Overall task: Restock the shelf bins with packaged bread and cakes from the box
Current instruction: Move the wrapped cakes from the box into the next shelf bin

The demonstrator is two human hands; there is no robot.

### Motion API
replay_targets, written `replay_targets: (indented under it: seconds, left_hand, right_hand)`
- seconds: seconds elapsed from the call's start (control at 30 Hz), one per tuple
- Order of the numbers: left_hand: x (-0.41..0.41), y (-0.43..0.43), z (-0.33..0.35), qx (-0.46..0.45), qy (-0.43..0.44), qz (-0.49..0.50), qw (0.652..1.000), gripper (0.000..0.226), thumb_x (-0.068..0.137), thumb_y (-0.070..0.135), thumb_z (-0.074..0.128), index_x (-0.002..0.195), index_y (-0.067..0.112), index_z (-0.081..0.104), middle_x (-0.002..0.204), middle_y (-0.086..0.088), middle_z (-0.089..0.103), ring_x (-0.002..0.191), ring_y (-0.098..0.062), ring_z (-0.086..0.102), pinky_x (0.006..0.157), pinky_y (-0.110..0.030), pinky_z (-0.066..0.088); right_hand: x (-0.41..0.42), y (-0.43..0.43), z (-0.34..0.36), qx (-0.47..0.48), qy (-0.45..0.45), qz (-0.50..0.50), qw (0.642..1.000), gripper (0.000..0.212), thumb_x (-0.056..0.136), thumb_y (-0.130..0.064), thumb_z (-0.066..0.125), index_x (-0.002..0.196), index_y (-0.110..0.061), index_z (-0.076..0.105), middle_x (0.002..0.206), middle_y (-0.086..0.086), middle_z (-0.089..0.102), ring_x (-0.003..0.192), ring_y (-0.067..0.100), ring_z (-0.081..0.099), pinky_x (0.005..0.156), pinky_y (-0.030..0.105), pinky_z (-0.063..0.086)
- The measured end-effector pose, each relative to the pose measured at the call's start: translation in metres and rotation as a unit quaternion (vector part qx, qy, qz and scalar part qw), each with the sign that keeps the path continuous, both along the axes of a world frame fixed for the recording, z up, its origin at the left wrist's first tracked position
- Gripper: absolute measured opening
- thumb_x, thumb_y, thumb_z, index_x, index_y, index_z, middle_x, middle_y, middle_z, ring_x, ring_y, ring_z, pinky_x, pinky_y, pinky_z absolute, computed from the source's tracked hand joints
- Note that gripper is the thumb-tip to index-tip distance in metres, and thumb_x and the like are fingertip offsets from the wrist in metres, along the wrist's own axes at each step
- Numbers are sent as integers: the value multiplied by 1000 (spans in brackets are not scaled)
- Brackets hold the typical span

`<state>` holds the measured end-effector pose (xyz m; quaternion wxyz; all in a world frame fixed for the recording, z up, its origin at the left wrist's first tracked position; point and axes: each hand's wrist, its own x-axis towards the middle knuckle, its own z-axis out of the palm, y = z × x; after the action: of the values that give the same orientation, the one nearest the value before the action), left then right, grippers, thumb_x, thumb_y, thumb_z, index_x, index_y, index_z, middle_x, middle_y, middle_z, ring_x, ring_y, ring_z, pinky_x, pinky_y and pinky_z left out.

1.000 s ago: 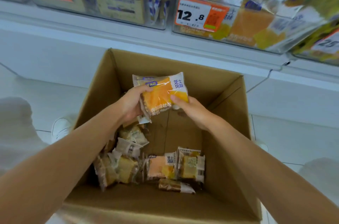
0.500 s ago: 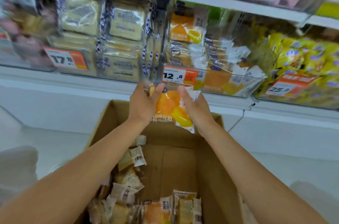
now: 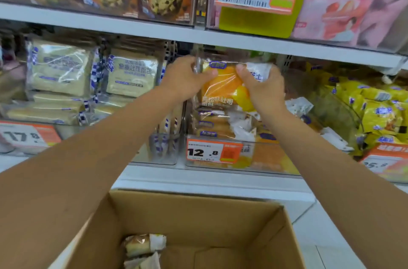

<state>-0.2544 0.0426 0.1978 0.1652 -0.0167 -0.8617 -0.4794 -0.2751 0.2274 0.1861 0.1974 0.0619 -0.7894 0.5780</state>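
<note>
bread pack (image 3: 223,89), the orange one, is up at the top of the clear bin (image 3: 273,162) with the 12.8 price tag (image 3: 213,152), right over the stack of matching packs (image 3: 215,124). left hand (image 3: 184,80) pinches its upper left edge and right hand (image 3: 263,90) curls over the upper right corner, so the pack sits between them, lower half free. guessing two hands help steer it flat under the shelf above. box (image 3: 198,213) sits below with a couple of packs in it.
</note>
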Motion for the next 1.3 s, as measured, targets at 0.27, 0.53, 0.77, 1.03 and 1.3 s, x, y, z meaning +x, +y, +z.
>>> replay_targets:
  seconds: [0.27,0.53,0.77,1.03,1.3]
  left_hand:
    - [-37,-10,-18,-10,-16,30,999,51,87,38,70,128,9,61,131,-6,61,120,-21,56,98,-30,43]
    - [-36,-10,-10,-18,-6,37,999,48,87,44,69,122,12,65,118,-5,68,106,-21,63,98,-37,48]
    - [-22,-20,-6,-70,-105,-15,992,76,76,32,82,142,13,47,143,-6,50,123,-17,49,87,-22,35]
    - [-29,-14,-4,-59,-41,26,997,62,78,23,82,133,13,56,123,-11,63,114,-27,59,82,-23,38]
    - [-27,-19,-14,-38,-40,37,998,77,76,31,82,142,10,47,144,-7,50,130,-24,48,107,-36,40]
  right_hand:
    - [-28,-4,-20,197,-69,15,978,107,67,-78,64,144,-10,35,145,8,40,133,27,42,107,43,41]
    - [-29,4,-28,197,-52,56,978,69,83,-49,70,133,-16,36,115,-6,52,108,17,54,81,30,39]
    - [-27,4,-25,148,-98,76,981,70,84,-50,69,134,-12,39,125,-2,52,122,19,50,82,21,46]
    - [-28,-2,-20,97,-109,89,985,56,86,-41,71,124,-19,37,101,-18,50,112,13,53,72,15,40]
    - [-33,2,-28,106,-112,87,984,40,94,-30,62,128,-15,49,111,-4,60,83,-3,54,61,9,38]
